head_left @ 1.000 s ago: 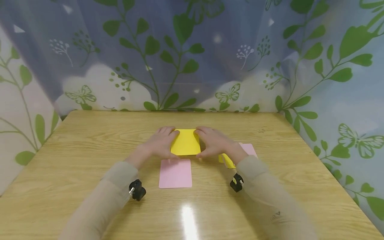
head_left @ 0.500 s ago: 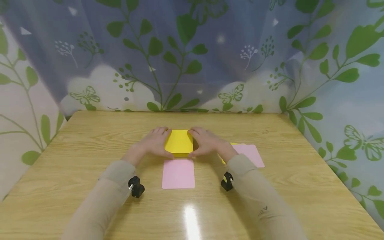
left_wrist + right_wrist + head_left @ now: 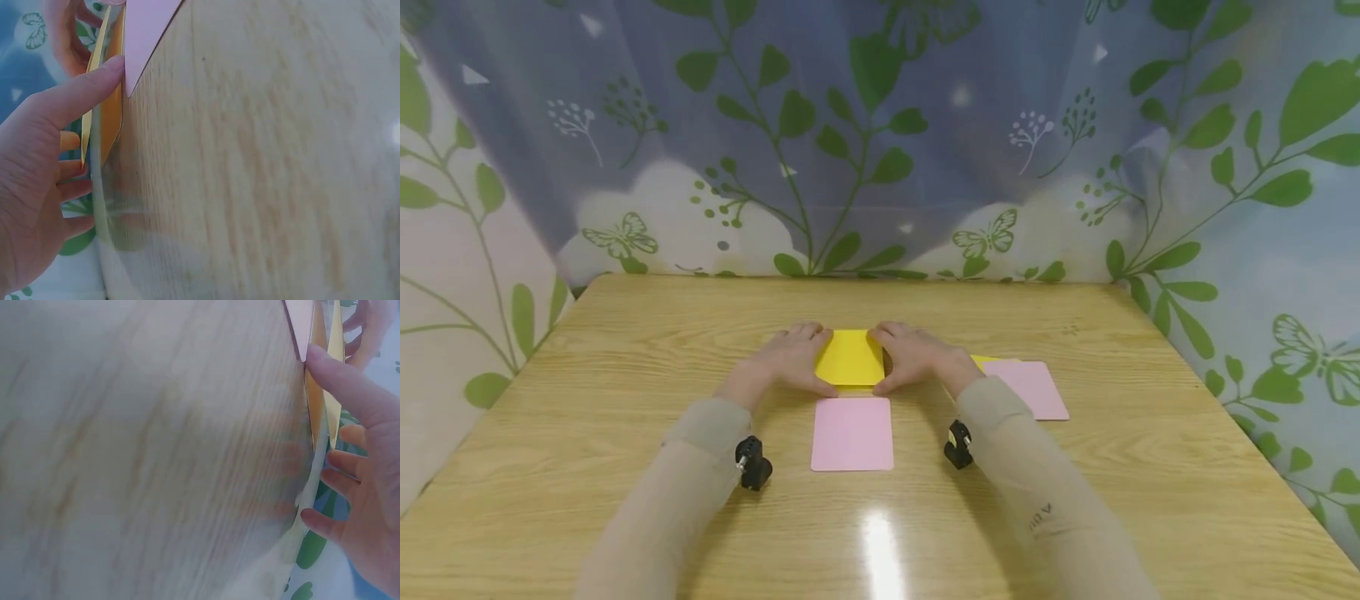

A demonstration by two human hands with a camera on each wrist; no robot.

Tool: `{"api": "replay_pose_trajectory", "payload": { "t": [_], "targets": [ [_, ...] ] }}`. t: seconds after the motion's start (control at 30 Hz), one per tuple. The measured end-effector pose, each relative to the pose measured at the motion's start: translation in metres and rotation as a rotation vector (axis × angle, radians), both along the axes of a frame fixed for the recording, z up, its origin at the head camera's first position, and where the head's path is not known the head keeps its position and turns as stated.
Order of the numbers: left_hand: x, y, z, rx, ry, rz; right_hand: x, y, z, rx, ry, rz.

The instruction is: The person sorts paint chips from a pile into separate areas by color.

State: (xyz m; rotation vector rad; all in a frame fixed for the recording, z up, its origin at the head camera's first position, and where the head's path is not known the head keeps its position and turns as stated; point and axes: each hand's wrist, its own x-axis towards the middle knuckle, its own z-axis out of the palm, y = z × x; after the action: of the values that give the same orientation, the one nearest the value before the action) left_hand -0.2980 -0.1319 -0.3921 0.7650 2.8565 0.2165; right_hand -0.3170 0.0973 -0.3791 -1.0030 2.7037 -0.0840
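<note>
Both hands hold a thin yellow card level between them, one at each side. My left hand has its thumb at the near left corner and fingers toward the far corner. Mirroring it, my right hand grips the right side. In both wrist views the raised yellow card stands a little above a second yellow card near the tabletop, with the thumb tips beside the lower one. Just on the near side lies a flat pink card with rounded corners.
Another pink card lies to the right, overlapping a yellow piece; the right forearm partly covers them. Small black devices sit on both wrists. A patterned curtain rises behind the wooden table.
Both hands have moved the yellow card left, so it now lines up behind the near pink card, and lowered it slightly since half a second ago. More of the right-hand pink card shows.
</note>
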Motion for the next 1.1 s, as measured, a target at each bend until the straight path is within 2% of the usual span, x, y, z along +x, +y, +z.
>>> {"api": "replay_pose_trajectory", "payload": {
  "t": [0.23, 0.5, 0.83, 0.97, 1.1],
  "targets": [
    [0.000, 0.002, -0.001, 0.020, -0.066, -0.008, -0.001, 0.001, -0.002, 0.009, -0.033, 0.000],
    [-0.003, 0.000, -0.005, 0.026, -0.041, -0.034, -0.001, 0.001, -0.003, 0.016, -0.035, -0.016],
    [0.000, -0.001, 0.000, 0.030, -0.054, -0.020, 0.001, 0.003, -0.001, -0.005, -0.014, -0.024],
    [0.000, -0.002, 0.001, 0.037, -0.026, -0.016, 0.002, 0.007, -0.002, -0.001, 0.005, -0.015],
    [0.000, 0.000, 0.005, 0.030, 0.041, -0.023, 0.004, 0.015, -0.001, -0.004, 0.042, -0.002]
  ]
}}
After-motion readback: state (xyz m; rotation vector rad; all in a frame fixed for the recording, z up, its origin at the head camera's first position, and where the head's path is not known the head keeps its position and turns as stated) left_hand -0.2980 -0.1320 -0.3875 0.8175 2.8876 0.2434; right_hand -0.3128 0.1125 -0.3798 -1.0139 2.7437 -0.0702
